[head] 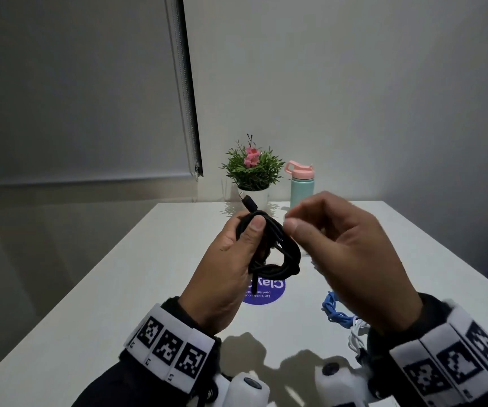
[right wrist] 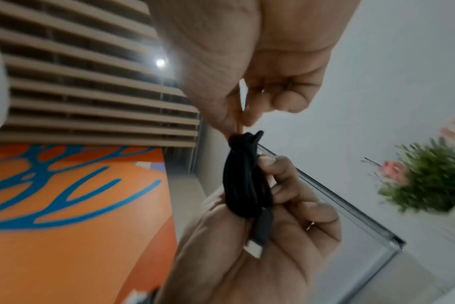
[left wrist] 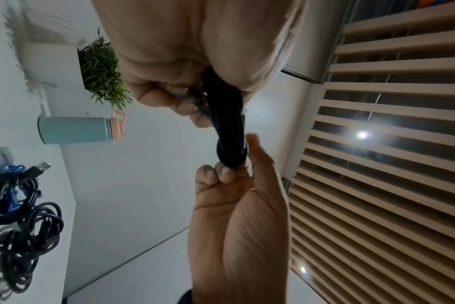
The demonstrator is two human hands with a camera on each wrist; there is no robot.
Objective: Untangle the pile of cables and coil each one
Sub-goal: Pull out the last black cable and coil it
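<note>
Here, left hand (head: pixel 231 259) grips the coiled black fabric-sheathed cable (head: pixel 269 245) above the white worktop (head: pixel 119 289) | right hand (head: pixel 345 259) pinches its far loops | risk: loosened grip lets loops spring apart; remaining tangled cable pile (left wrist: pixel 21 226) lies nearby.

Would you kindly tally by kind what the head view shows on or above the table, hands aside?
Cables: 3 (black cable, blue cable, white cable)
Potted plant: 1
Bottle: 1
Round sticker: 1
Total: 6
</note>
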